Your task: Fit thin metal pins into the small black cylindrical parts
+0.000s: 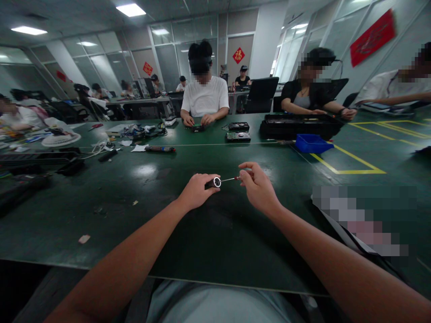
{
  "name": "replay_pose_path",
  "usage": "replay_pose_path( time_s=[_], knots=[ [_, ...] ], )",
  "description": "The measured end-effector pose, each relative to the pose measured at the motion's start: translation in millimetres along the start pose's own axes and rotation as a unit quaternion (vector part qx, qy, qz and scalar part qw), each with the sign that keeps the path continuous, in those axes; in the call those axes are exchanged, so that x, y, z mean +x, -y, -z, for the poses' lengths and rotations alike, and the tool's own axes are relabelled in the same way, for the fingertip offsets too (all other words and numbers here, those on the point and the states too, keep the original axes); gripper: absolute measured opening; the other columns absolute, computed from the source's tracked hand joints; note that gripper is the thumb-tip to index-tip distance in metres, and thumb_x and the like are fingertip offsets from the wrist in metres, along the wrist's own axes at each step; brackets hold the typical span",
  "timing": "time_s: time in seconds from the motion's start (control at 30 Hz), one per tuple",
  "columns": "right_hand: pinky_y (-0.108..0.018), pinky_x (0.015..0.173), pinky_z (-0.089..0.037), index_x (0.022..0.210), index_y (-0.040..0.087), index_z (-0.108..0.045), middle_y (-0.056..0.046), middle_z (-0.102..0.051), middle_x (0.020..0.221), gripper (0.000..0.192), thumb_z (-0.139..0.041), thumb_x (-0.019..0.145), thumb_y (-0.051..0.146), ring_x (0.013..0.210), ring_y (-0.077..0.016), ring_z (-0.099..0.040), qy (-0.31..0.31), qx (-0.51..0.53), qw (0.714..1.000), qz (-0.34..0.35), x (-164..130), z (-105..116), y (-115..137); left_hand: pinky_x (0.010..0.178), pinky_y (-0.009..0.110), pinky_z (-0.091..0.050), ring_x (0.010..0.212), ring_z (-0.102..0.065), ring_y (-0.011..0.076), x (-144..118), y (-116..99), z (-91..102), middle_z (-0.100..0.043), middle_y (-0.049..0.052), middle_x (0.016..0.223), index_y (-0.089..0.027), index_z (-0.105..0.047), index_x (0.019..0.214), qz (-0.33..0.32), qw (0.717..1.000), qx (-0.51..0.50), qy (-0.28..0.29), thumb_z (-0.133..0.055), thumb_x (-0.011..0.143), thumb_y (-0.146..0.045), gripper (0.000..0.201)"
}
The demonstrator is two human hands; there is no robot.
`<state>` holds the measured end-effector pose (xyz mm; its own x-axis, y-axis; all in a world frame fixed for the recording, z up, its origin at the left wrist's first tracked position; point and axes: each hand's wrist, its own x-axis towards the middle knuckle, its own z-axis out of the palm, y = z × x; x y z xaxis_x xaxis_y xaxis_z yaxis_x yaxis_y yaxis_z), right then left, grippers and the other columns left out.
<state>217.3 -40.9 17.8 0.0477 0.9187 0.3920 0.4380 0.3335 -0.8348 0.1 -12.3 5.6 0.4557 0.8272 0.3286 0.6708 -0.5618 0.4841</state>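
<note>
Left hand (197, 190), centre of frame: closed around a short dark cylinder (215, 182) with a bright ring at its open end, held just above the green table (134, 224).

Right hand (257, 188), centre-right: thumb and fingers pinched on the reddish end of a thin metal bit (230, 179), whose tip points at the ring and seems to meet it; whether it is already inside cannot be told.

Step in hand, as judged: seating the bit in the cylinder's mouth. The next move calls for keeping the two parts in line and a steady push along the axis, the left hand bracing.

Surroundings: blue tray (311, 143) at right of centre beside yellow floor-style lines on the table; two hard drives (238, 131) in the upper middle; a person in a white shirt (205, 96) opposite, hands on a small device; cables and tools at upper left.
</note>
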Motion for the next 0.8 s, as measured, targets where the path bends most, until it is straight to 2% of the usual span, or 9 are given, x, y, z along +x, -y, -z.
replay_pose_path(
  time_s=[0.1,0.2,0.33,0.43,0.5,0.57,0.67,0.8],
  knots=[
    [-0.035,0.07,-0.049,0.096,0.02,-0.06,-0.004,-0.067,0.083,0.021,-0.056,0.09,0.04,0.073,-0.0185,-0.062,-0.01,0.089,0.996,-0.015,0,-4,-1,0.092,0.041,-0.044,0.1,-0.061,0.0244,0,0,-0.4,-0.07,0.005,0.112,-0.024,-0.064,0.124,0.003,1.0,0.004,-0.004,-0.069,0.087,-0.032,0.038],
    [-0.036,0.073,-0.05,0.087,0.019,-0.063,-0.004,-0.066,0.08,0.022,-0.06,0.087,0.041,0.072,-0.0174,-0.061,-0.016,0.197,0.979,-0.058,2,-9,0,0.091,0.041,-0.044,0.098,-0.061,0.0243,0,0,-0.3,-0.07,0.005,0.109,-0.024,-0.065,0.124,0.005,1.0,0.006,-0.006,-0.069,0.087,-0.031,0.038],
    [-0.033,0.073,-0.052,0.082,0.019,-0.064,-0.001,-0.061,0.073,0.019,-0.058,0.089,0.036,0.066,-0.0142,-0.058,-0.034,0.357,0.919,-0.166,8,-11,-3,0.097,0.041,-0.042,0.104,-0.059,0.0232,1,1,2.3,-0.068,0.005,0.115,-0.025,-0.061,0.128,-0.034,0.999,-0.006,-0.012,-0.066,0.089,-0.029,0.04],
    [-0.033,0.071,-0.053,0.072,0.019,-0.06,0.001,-0.053,0.062,0.026,-0.053,0.093,0.031,0.055,-0.0115,-0.05,-0.043,0.397,0.881,-0.254,12,-8,-6,0.101,0.044,-0.039,0.108,-0.058,0.0235,2,4,2.8,-0.067,0.005,0.116,-0.027,-0.061,0.128,-0.045,0.999,0.007,0.011,-0.066,0.089,-0.03,0.039],
    [-0.032,0.068,-0.053,0.071,0.02,-0.06,0.001,-0.054,0.063,0.022,-0.057,0.091,0.029,0.057,-0.0122,-0.051,-0.074,0.382,0.885,-0.255,14,-6,-7,0.101,0.045,-0.038,0.107,-0.058,0.0238,3,7,1.2,-0.068,0.004,0.114,-0.027,-0.062,0.127,-0.037,0.999,0.021,0.03,-0.066,0.089,-0.03,0.039],
    [-0.031,0.066,-0.053,0.073,0.02,-0.061,0.0,-0.057,0.067,0.019,-0.061,0.088,0.032,0.06,-0.0135,-0.053,-0.085,0.349,0.903,-0.236,14,-6,-8,0.101,0.044,-0.037,0.107,-0.058,0.0238,3,9,-0.9,-0.068,0.005,0.114,-0.027,-0.061,0.128,-0.028,0.998,0.031,0.043,-0.066,0.089,-0.03,0.04],
    [-0.031,0.066,-0.051,0.079,0.021,-0.061,-0.001,-0.059,0.072,0.021,-0.062,0.086,0.04,0.064,-0.0147,-0.056,-0.075,0.293,0.935,-0.187,12,-6,-9,0.101,0.043,-0.037,0.108,-0.058,0.0236,3,10,-2.3,-0.067,0.005,0.115,-0.027,-0.061,0.129,-0.025,0.998,0.04,0.049,-0.066,0.089,-0.031,0.041],
    [-0.033,0.066,-0.049,0.087,0.02,-0.06,-0.002,-0.062,0.076,0.027,-0.054,0.09,0.046,0.067,-0.016,-0.058,-0.049,0.201,0.972,-0.107,9,-7,-10,0.1,0.043,-0.037,0.105,-0.059,0.0234,3,8,-0.7,-0.068,0.005,0.111,-0.026,-0.061,0.129,-0.026,0.997,0.047,0.053,-0.066,0.089,-0.032,0.041]
  ],
)
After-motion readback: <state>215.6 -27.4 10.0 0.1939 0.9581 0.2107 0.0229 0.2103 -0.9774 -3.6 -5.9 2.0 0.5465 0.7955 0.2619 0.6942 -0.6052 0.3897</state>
